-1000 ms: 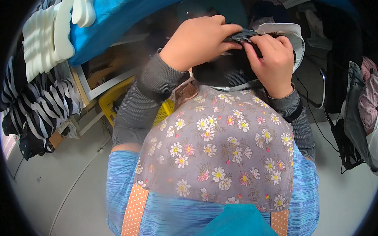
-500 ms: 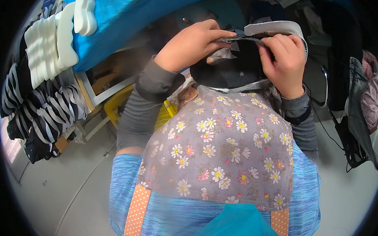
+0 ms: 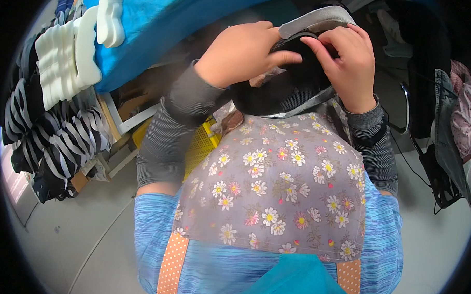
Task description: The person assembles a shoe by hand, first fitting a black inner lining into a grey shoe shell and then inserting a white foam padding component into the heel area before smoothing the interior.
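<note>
A black fabric piece with a mesh panel (image 3: 298, 99) and pale edging is held up in front of my chest. A curved light-grey strip (image 3: 318, 19) runs along its far edge. My left hand (image 3: 244, 54) holds the piece's left side; its thumb lies stretched over the dark fabric, and its fingertips are hidden behind the strip's end. On the right, my right hand (image 3: 348, 63) is closed on the piece near the strip, with thumb and bent fingers at the black edge.
White wavy foam pieces (image 3: 57, 63) stand at left above rows of black pieces with grey edges (image 3: 59, 141). A blue cover (image 3: 141, 24) drapes the far left. Below it sits a yellow basket (image 3: 202, 146). Clothes (image 3: 462, 113) hang at right by a metal chair frame (image 3: 406, 106).
The grey strip and the far edge have tilted and shifted up and left. My left thumb has moved off the pinched edge onto the fabric; my right hand has shifted slightly left.
</note>
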`<state>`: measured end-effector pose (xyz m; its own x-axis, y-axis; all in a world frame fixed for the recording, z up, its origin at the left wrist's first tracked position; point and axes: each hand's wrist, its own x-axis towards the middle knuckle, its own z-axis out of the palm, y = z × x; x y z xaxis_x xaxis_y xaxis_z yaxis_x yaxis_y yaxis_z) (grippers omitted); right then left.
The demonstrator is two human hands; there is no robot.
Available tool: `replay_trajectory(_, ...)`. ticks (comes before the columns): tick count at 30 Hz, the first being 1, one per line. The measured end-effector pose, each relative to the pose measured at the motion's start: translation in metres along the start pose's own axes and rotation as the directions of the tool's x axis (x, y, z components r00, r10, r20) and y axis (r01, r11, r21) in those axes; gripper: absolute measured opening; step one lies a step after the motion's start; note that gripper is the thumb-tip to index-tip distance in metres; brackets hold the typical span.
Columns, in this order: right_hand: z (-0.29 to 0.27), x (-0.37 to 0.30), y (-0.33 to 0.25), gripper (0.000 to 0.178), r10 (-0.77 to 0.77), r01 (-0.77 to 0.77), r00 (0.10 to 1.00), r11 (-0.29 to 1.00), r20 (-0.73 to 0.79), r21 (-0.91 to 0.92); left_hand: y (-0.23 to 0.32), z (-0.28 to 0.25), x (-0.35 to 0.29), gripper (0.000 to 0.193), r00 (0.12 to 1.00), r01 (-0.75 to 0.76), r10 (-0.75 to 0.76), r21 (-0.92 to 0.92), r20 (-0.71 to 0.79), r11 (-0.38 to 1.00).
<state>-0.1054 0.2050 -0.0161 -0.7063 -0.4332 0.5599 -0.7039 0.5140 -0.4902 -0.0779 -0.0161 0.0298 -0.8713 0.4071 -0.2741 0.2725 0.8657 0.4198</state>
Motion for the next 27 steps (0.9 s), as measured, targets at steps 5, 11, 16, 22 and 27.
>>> replay_trajectory(5,-0.018,0.007,0.001,0.023,-0.058,0.066,0.997,0.984,0.053,-0.165,-0.014,0.007,0.002,0.028,0.980,-0.078,0.082,0.034,-0.180,0.996)
replay_trajectory(11,-0.034,0.015,0.019,0.010,-0.090,0.091,0.996,0.992,0.013,-0.085,-0.013,0.005,0.001,0.025,0.967,-0.220,0.208,-0.070,-0.149,0.973)
replay_trajectory(16,-0.033,0.028,0.015,0.013,-0.058,0.059,0.996,0.998,-0.061,0.030,0.000,-0.002,-0.002,0.025,0.979,-0.120,0.084,-0.189,-0.188,0.975)
replay_trajectory(22,-0.042,0.041,0.003,0.014,-0.053,0.052,0.996,0.999,-0.071,-0.007,0.016,-0.002,0.005,0.023,0.929,-0.044,-0.112,-0.404,-0.354,0.914)
replay_trajectory(27,-0.045,0.039,-0.001,0.018,0.002,-0.008,0.992,0.999,-0.127,-0.048,0.020,-0.002,0.014,0.034,0.827,-0.161,-0.119,-0.434,-0.550,0.886)
